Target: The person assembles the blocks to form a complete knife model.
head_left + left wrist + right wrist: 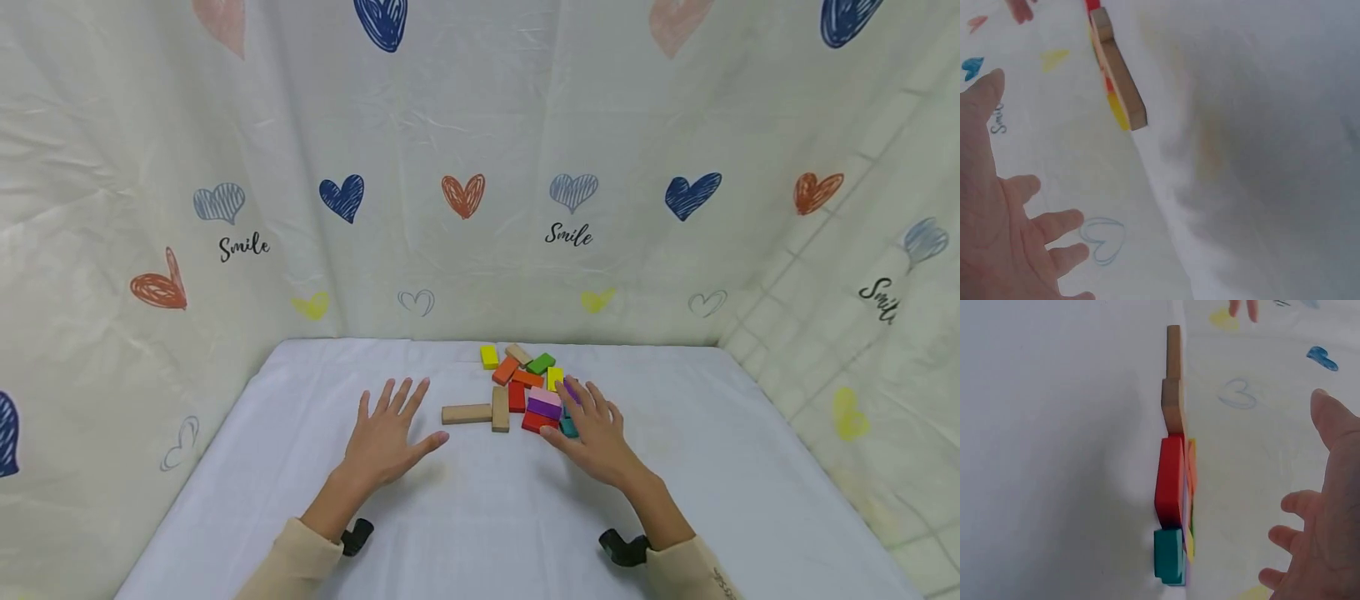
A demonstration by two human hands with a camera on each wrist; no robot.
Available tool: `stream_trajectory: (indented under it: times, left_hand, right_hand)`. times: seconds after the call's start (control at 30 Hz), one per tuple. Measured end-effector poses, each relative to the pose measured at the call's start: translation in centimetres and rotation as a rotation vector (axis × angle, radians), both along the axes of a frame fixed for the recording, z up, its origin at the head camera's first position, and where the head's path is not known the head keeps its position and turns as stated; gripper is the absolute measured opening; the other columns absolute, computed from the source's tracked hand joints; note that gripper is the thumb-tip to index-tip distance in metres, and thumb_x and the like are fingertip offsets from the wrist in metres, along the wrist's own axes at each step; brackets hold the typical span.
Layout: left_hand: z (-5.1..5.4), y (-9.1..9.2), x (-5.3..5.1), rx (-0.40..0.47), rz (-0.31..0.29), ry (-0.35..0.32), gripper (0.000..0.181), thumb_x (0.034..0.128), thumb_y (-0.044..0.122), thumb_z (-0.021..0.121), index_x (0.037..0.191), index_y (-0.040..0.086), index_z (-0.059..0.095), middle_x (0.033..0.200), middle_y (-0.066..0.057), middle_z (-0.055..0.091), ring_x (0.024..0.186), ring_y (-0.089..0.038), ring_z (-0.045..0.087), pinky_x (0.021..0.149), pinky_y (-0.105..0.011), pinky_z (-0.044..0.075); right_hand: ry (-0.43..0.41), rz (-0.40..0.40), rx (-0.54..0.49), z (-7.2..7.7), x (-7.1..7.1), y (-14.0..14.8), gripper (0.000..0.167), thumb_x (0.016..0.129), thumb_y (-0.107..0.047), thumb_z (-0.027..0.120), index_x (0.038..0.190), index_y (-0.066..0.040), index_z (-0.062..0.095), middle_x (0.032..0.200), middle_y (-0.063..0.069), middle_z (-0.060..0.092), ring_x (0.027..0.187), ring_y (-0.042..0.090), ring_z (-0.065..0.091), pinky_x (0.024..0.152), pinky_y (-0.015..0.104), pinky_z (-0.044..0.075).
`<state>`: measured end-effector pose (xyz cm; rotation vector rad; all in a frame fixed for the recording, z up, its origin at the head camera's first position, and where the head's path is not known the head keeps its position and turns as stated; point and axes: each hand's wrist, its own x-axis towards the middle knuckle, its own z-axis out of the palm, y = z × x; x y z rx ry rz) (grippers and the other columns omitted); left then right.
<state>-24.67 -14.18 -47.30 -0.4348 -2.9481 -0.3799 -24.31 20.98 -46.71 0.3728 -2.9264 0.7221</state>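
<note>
My left hand [386,437] hovers over the white cloth, fingers spread, left of a plain wooden block [466,414]. A second plain block [500,409] lies crosswise at its right end. Spread over the right side of a pile of coloured blocks is my right hand [596,433], holding nothing. It hides part of the pile, including a purple block [572,390]. Close to its thumb are a pink block [545,398] and a red block [536,422]; a teal block [1168,553] shows in the right wrist view. Whether the right fingertips touch any block, I cannot tell.
Farther back lie a yellow block [489,357], an orange block [506,370], a green block [541,363] and another plain block [518,354]. A white cloth [480,533] covers the table. Behind stands a curtain [480,108] printed with hearts.
</note>
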Motion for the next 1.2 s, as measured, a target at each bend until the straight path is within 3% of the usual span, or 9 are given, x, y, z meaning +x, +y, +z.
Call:
stream_trajectory:
  times: [0.13, 0.3, 0.53, 0.7, 0.9, 1.2]
  left_hand:
    - [0.2, 0.6, -0.9, 0.063, -0.042, -0.010, 0.092, 0.0911, 0.077, 0.051, 0.164, 0.030, 0.020, 0.164, -0.010, 0.039, 0.156, -0.038, 0.026, 0.122, -0.068, 0.011]
    - [0.2, 0.9, -2.3, 0.177, -0.100, -0.011, 0.081, 0.0904, 0.057, 0.070, 0.158, 0.024, 0.040, 0.154, -0.007, 0.053, 0.146, -0.035, 0.043, 0.120, -0.063, 0.024]
    - [-0.5, 1.0, -4.5, 0.332, -0.129, -0.096, 0.060, 0.0857, 0.029, 0.083, 0.141, 0.017, 0.062, 0.135, -0.008, 0.067, 0.128, -0.033, 0.058, 0.109, -0.055, 0.042]
    - [-1.1, 1.2, -5.9, 0.382, -0.136, -0.155, 0.056, 0.0812, 0.020, 0.088, 0.133, 0.016, 0.068, 0.119, -0.008, 0.074, 0.118, -0.030, 0.063, 0.103, -0.052, 0.047]
    - [-1.2, 1.3, -6.9, 0.384, -0.115, -0.226, 0.046, 0.0790, 0.018, 0.089, 0.122, 0.017, 0.074, 0.113, -0.004, 0.075, 0.113, -0.027, 0.063, 0.099, -0.048, 0.049]
    - [-1.5, 1.7, -7.8, 0.408, -0.100, -0.298, 0.040, 0.0773, 0.013, 0.089, 0.116, 0.015, 0.078, 0.107, -0.001, 0.075, 0.099, -0.021, 0.057, 0.091, -0.041, 0.047]
  right_hand:
    - [-0.046, 0.055, -0.073, -0.6, -0.8, -0.8, 0.090, 0.090, -0.051, 0.070, 0.162, -0.018, 0.029, 0.165, 0.018, 0.029, 0.153, 0.044, 0.017, 0.115, 0.077, 0.013]
    - [-0.090, 0.096, -0.125, -0.9, -2.0, -1.3, 0.085, 0.087, -0.046, 0.077, 0.158, -0.021, 0.039, 0.159, 0.013, 0.042, 0.149, 0.039, 0.028, 0.114, 0.075, 0.021]
    - [-0.159, 0.128, -0.177, -1.0, -4.5, -2.1, 0.072, 0.088, -0.038, 0.078, 0.151, -0.020, 0.049, 0.154, 0.007, 0.050, 0.146, 0.036, 0.035, 0.106, 0.068, 0.042]
    - [-0.201, 0.152, -0.156, -1.4, -6.4, -2.6, 0.073, 0.087, -0.033, 0.081, 0.152, -0.023, 0.049, 0.157, 0.005, 0.048, 0.148, 0.034, 0.036, 0.109, 0.066, 0.041]
    - [-0.196, 0.211, -0.084, -1.7, -8.2, -3.3, 0.076, 0.084, -0.033, 0.084, 0.152, -0.024, 0.050, 0.151, 0.002, 0.053, 0.144, 0.034, 0.036, 0.111, 0.066, 0.037]
    - [-0.225, 0.227, -0.020, -1.6, -9.4, -4.2, 0.084, 0.081, -0.034, 0.087, 0.154, -0.028, 0.046, 0.156, 0.007, 0.049, 0.143, 0.037, 0.032, 0.114, 0.071, 0.022]
